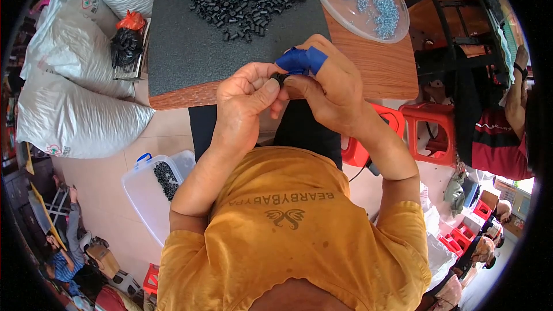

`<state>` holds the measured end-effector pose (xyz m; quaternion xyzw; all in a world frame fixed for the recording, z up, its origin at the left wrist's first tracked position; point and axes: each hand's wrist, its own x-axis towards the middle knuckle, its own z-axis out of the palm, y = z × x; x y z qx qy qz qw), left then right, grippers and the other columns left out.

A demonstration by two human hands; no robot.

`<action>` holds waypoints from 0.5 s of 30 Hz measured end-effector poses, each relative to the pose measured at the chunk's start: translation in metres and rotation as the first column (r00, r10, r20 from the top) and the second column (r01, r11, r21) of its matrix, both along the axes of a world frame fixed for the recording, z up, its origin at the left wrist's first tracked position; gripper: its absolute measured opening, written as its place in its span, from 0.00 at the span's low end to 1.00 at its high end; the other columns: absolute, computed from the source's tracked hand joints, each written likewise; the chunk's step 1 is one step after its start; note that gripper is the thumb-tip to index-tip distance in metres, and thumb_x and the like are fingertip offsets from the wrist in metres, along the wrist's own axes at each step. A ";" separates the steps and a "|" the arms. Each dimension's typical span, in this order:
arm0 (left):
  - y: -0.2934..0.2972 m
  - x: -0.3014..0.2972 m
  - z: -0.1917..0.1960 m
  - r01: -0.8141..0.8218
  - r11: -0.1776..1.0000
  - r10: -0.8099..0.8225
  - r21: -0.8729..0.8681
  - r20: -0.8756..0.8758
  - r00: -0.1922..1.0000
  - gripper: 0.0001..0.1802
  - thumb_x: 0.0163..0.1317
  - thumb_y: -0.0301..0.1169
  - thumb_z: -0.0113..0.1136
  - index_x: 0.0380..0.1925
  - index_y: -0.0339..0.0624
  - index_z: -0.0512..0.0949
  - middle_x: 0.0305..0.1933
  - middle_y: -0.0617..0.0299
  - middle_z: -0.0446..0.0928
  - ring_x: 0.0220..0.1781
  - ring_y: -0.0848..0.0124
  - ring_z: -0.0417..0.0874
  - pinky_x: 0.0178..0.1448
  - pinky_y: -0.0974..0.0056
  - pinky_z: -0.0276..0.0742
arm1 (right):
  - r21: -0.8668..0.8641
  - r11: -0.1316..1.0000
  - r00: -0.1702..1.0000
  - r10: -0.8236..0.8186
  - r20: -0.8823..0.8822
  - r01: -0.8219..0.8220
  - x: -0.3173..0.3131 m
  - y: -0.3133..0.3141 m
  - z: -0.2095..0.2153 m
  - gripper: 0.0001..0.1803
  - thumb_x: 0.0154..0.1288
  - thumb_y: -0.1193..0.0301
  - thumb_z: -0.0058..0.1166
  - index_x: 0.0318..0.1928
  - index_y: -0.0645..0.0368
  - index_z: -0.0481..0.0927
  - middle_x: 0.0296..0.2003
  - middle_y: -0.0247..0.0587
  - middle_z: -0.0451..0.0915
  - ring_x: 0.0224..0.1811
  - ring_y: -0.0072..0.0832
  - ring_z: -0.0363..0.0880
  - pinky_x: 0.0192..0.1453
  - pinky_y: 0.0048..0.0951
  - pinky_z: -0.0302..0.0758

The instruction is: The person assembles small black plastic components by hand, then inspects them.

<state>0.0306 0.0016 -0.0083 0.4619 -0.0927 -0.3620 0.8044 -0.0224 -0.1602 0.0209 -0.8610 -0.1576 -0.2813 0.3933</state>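
Note:
Just over the table's near edge, my two hands meet around a small black plastic part [280, 78]. The fingers and thumb of my left hand [245, 92] pinch it from the left. My right hand [334, 83], with blue tape [300, 60] wrapped round its fingers, closes on the part's right side; whether it also grips a smaller piece is hidden. Beyond the hands, a heap of small black cylindrical parts [247, 0] lies on a dark textured mat [184, 52]. A round clear lid [328, 14] at the far right bears many tiny blue-silver pieces [380, 14].
The wooden table [391, 69] ends just under my wrists. White woven sacks [80, 103] stand at the left. On the floor sits a clear plastic box [141, 190] holding black parts. Red stools [429, 132] stand at the right, near another person's arm [515, 103].

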 end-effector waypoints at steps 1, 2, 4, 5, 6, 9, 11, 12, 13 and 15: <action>-0.001 -0.001 0.000 -0.007 1.000 0.007 -0.006 0.007 1.000 0.10 0.66 0.25 0.57 0.44 0.31 0.75 0.31 0.57 0.79 0.28 0.74 0.77 0.32 0.70 0.73 | -0.001 1.000 1.000 -0.001 0.002 0.001 0.000 0.000 0.000 0.15 0.47 0.86 0.57 0.39 0.63 0.76 0.31 0.45 0.76 0.34 0.45 0.73 0.36 0.39 0.73; -0.001 -0.002 -0.001 -0.015 1.000 0.015 -0.012 0.015 1.000 0.10 0.66 0.25 0.57 0.44 0.31 0.75 0.31 0.57 0.80 0.28 0.74 0.77 0.32 0.70 0.73 | -0.007 1.000 1.000 -0.016 0.011 0.016 0.000 0.000 -0.001 0.15 0.47 0.86 0.58 0.39 0.63 0.77 0.31 0.44 0.76 0.33 0.41 0.74 0.34 0.36 0.72; -0.002 -0.002 -0.001 -0.019 1.000 0.019 -0.003 0.028 0.999 0.09 0.66 0.25 0.57 0.43 0.31 0.75 0.32 0.55 0.81 0.29 0.73 0.79 0.32 0.70 0.74 | -0.027 0.998 0.998 -0.050 0.027 0.051 -0.001 0.000 -0.002 0.15 0.48 0.86 0.60 0.40 0.62 0.79 0.29 0.42 0.75 0.29 0.35 0.75 0.31 0.30 0.71; -0.001 -0.002 -0.002 -0.018 1.000 0.018 -0.001 0.033 0.999 0.09 0.66 0.26 0.57 0.43 0.31 0.76 0.32 0.55 0.81 0.29 0.73 0.80 0.31 0.70 0.74 | -0.013 0.999 0.999 -0.047 0.020 0.047 -0.001 0.000 -0.003 0.15 0.48 0.85 0.60 0.39 0.62 0.79 0.29 0.42 0.75 0.29 0.35 0.75 0.31 0.30 0.71; -0.001 -0.002 -0.002 -0.009 1.000 0.009 0.009 0.028 1.000 0.09 0.66 0.26 0.57 0.43 0.31 0.76 0.32 0.54 0.82 0.29 0.73 0.80 0.31 0.70 0.74 | -0.009 0.999 0.999 -0.050 0.009 0.050 -0.001 0.000 -0.004 0.15 0.48 0.85 0.60 0.39 0.62 0.79 0.29 0.42 0.75 0.29 0.35 0.75 0.31 0.30 0.71; 0.000 0.002 -0.003 0.011 1.000 -0.012 0.027 0.029 1.000 0.08 0.66 0.27 0.58 0.41 0.31 0.77 0.32 0.53 0.82 0.28 0.71 0.82 0.28 0.71 0.75 | -0.013 0.999 0.999 -0.039 -0.005 0.039 0.000 -0.001 -0.006 0.15 0.47 0.85 0.58 0.38 0.62 0.77 0.30 0.43 0.76 0.33 0.41 0.74 0.34 0.36 0.72; 0.001 0.005 -0.003 0.017 0.999 -0.018 0.028 0.044 0.999 0.08 0.66 0.27 0.58 0.40 0.32 0.77 0.32 0.53 0.82 0.27 0.71 0.82 0.26 0.71 0.75 | -0.008 1.000 1.000 -0.029 -0.001 0.029 0.001 -0.002 -0.006 0.15 0.47 0.85 0.57 0.38 0.62 0.76 0.30 0.43 0.76 0.34 0.44 0.73 0.35 0.39 0.72; 0.001 0.007 -0.003 0.027 1.000 -0.027 0.013 0.030 0.999 0.07 0.66 0.26 0.58 0.39 0.32 0.77 0.31 0.53 0.82 0.25 0.71 0.82 0.24 0.71 0.75 | 0.001 1.000 1.000 -0.027 0.004 0.027 0.001 -0.002 -0.006 0.14 0.47 0.85 0.58 0.38 0.62 0.76 0.30 0.43 0.76 0.34 0.43 0.73 0.35 0.38 0.72; 0.001 0.008 -0.003 0.040 0.999 -0.040 -0.005 0.012 0.999 0.07 0.66 0.26 0.58 0.38 0.32 0.77 0.30 0.53 0.82 0.24 0.70 0.82 0.23 0.71 0.74 | 0.011 1.000 1.000 -0.025 0.008 0.025 0.001 -0.002 -0.006 0.14 0.46 0.85 0.58 0.37 0.62 0.76 0.30 0.42 0.76 0.34 0.43 0.73 0.35 0.38 0.71; 0.000 0.009 -0.003 0.051 0.998 -0.052 -0.024 -0.022 0.998 0.06 0.65 0.25 0.59 0.37 0.32 0.77 0.28 0.53 0.82 0.22 0.70 0.81 0.20 0.70 0.73 | 0.030 0.999 1.000 -0.027 -0.014 0.027 0.000 -0.003 -0.006 0.14 0.46 0.85 0.58 0.37 0.62 0.77 0.30 0.43 0.76 0.33 0.43 0.73 0.35 0.38 0.72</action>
